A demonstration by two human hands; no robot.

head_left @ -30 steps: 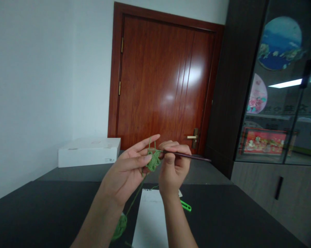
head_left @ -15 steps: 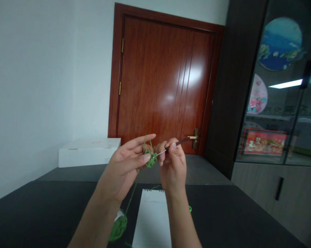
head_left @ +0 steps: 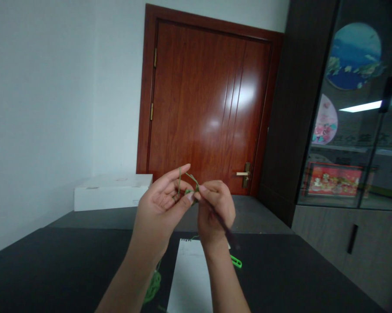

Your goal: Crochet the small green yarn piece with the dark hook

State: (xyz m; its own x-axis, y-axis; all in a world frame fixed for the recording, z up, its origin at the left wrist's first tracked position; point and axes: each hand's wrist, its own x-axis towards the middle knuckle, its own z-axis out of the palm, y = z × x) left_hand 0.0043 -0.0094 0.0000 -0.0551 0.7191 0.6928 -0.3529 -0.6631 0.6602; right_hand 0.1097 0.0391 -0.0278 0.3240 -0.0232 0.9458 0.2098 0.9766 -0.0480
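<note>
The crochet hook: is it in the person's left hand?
No, the dark crochet hook is pinched in the right hand, while the left hand holds the green yarn.

Matt green yarn (head_left: 154, 283), glossy wooden door (head_left: 202, 108) (varnished, by the shine)

A small green crochet piece (head_left: 190, 191) — nearly hidden — has a thin strand of yarn (head_left: 179, 180) looping up from it; a dark crochet hook (head_left: 224, 224) slants downward, and a green yarn ball (head_left: 154, 283) lies on the counter (head_left: 68, 261).
</note>
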